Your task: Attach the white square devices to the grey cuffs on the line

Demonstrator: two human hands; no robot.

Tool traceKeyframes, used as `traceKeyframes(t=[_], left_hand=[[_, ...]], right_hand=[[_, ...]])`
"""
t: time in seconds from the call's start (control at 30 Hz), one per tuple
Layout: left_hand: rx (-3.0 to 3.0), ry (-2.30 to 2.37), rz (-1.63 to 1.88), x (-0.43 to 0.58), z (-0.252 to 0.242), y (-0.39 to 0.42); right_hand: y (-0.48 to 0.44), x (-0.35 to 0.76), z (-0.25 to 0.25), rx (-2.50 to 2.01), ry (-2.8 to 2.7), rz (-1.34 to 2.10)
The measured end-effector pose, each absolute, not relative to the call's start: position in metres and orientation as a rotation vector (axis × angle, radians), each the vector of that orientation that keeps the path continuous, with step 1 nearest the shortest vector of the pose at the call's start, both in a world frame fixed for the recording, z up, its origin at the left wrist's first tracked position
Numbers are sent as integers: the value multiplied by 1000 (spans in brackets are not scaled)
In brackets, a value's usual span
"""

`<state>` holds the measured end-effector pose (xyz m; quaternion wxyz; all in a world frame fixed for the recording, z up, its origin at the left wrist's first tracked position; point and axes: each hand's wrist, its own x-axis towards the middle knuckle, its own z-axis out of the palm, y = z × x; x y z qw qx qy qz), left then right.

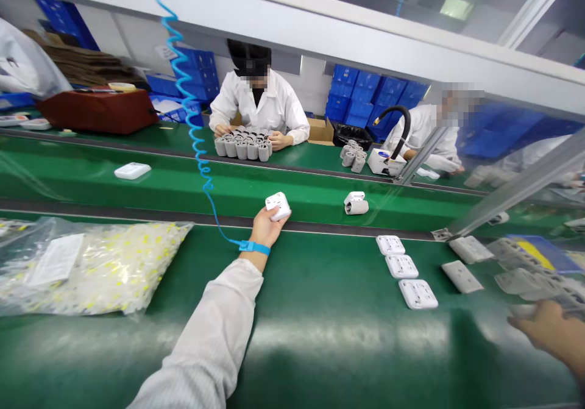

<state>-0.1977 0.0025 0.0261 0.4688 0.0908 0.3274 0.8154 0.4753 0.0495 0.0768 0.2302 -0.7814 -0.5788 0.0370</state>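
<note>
My left hand (267, 225) reaches forward over the green bench and is closed on a white plug adapter (278, 206), held at the near edge of the conveyor belt (183, 186). A blue wrist strap (254, 248) with a coiled blue cord (187, 98) sits on that wrist. My right hand (546, 330) is at the lower right edge, blurred, next to a pale part; its fingers are unclear. Three white adapter plates (402, 267) lie in a row on the bench between the hands.
A clear bag of small white and yellow parts (91, 266) lies at left. On the belt are a white box (132, 170) and two adapters (355, 203). Across it, a person in a white coat (260, 107) handles grey parts (244, 144); another person (439, 135) sits at right.
</note>
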Motion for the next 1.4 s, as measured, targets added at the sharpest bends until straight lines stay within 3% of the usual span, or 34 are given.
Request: traceKeyframes(t=[0.1, 0.2, 0.33, 0.5, 1.4], left_hand=[[179, 731, 1951, -163, 27, -4], [173, 686, 1889, -116, 26, -9], [313, 758, 1828, -63, 20, -21], [576, 896, 1834, -46, 10, -33], [1379, 991, 1567, -54, 15, -57]], right_hand=[[34, 409, 100, -2075, -1623, 234], [14, 294, 105, -1542, -1588, 874], [-1, 152, 79, -979, -1373, 1467], [-6, 104, 38, -874, -1128, 1829], [-9, 117, 38, -984, -1141, 1945]])
